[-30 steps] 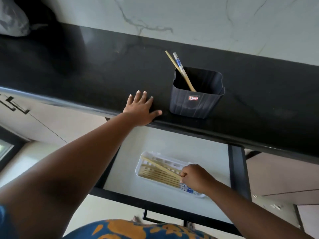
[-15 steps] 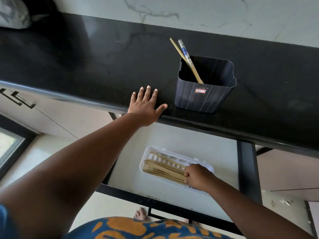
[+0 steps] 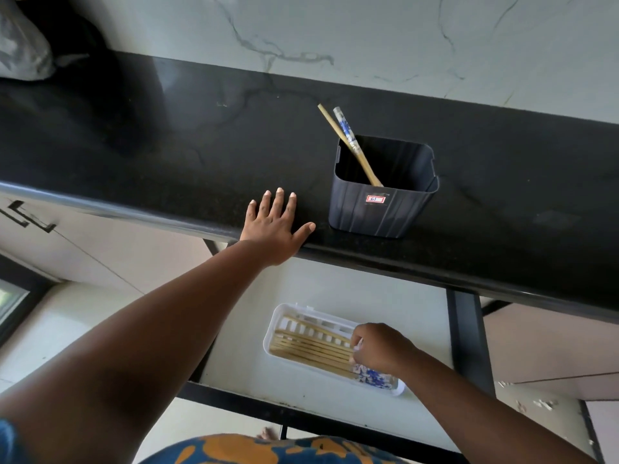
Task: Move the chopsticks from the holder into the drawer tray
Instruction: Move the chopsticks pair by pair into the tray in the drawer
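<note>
A dark grey ribbed holder (image 3: 382, 209) stands on the black counter (image 3: 167, 145). Two chopsticks (image 3: 348, 142) lean out of its back left corner, one plain bamboo and one with a blue and white end. Below, in the open drawer (image 3: 335, 286), lies a white slotted tray (image 3: 278, 326) with several bamboo chopsticks (image 3: 311, 346) lengthwise in it. My right hand (image 3: 382, 349) is over the tray's right end, fingers curled at the chopsticks' ends; a grip cannot be made out. My left hand (image 3: 274, 226) rests flat on the counter edge, left of the holder, fingers spread.
A white marble wall (image 3: 368, 38) backs the counter. A grey bag (image 3: 23, 48) sits at the counter's far left. The drawer's black frame (image 3: 469, 336) runs along its right and front sides. Cabinet fronts (image 3: 83, 242) are on the left.
The chopstick my right hand held slanted over the tray now lies down with the others. The hand stays at the tray's right end. My left hand has not moved; the view shifted.
</note>
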Available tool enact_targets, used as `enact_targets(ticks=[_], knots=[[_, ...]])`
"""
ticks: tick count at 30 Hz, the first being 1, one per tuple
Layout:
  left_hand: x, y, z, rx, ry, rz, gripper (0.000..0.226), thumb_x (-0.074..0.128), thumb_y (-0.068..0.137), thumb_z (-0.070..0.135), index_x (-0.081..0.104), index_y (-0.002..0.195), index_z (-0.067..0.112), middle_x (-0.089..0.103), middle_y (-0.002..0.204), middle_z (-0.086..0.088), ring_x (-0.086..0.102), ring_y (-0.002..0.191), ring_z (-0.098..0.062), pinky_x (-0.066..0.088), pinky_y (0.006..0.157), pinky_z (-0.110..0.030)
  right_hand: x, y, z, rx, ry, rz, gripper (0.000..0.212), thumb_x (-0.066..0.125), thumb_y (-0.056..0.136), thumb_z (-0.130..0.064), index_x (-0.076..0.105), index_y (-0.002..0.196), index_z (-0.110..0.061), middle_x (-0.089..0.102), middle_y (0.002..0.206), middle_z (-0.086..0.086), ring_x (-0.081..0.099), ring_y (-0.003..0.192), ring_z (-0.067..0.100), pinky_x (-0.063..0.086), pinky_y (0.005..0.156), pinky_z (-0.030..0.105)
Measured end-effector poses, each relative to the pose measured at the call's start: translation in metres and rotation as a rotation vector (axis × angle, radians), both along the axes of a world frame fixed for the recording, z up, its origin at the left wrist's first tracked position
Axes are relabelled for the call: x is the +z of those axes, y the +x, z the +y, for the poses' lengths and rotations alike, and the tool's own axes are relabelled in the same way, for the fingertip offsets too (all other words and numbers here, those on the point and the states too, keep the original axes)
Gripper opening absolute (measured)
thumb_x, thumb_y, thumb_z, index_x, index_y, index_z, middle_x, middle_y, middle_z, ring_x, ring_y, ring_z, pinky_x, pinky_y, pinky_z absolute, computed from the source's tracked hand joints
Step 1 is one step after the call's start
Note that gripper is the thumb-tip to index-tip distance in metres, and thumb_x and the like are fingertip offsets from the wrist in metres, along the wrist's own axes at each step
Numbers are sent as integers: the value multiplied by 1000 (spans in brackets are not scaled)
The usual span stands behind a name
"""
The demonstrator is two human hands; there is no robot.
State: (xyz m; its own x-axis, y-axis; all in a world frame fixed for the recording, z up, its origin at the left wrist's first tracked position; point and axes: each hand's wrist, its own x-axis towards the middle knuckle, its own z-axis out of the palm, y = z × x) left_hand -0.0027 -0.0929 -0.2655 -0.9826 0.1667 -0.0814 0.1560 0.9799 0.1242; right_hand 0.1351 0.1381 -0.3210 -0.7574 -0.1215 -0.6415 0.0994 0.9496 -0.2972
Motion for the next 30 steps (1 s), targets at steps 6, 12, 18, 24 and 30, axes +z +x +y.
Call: enact_targets(ticks=[6, 12, 18, 24, 30], knots=[[5, 2, 0, -14, -15, -2, 80, 12, 93, 68, 0, 155, 19, -5, 164, -8, -8, 149, -28, -3, 119, -47, 83, -44, 4, -89, -238, 94, 15, 76, 76, -33, 72, 85, -22, 71, 90, -3, 68, 83, 15, 54, 69, 29], [5, -2, -1, -17, -25, -40, 82, 13, 92, 70, -2, 155, 19, -7, 163, -9, -10, 149, -28, -5, 119, -46, 195, -84, 1, -179, -518, 197, 7, 75, 80, -25, 74, 77, -18, 73, 67, -3, 69, 61, 10, 59, 60, 26], [7, -9, -2, -3, -22, -138, 85, 16, 90, 73, -7, 154, 23, -13, 163, -6, -15, 148, -27, -7, 118, -46, 236, -135, -2, -295, -506, 553, 6, 72, 82, -22, 73, 75, -22, 74, 70, 2, 67, 60, 14, 60, 62, 34], [9, -14, -2, 11, -33, -212, 87, 18, 89, 75, -10, 154, 24, -18, 162, -5, -18, 147, -26, -9, 117, -45, 211, -169, -3, -331, -338, 558, 12, 76, 78, -22, 72, 84, -11, 66, 65, 4, 58, 53, 17, 47, 54, 27], [11, -16, -2, 10, -30, -256, 88, 18, 88, 76, -12, 153, 24, -21, 161, -5, -22, 146, -26, -10, 116, -46, 196, -187, 0, -345, -283, 459, 19, 63, 90, -11, 73, 104, -18, 65, 83, -3, 65, 90, 18, 54, 83, 35]])
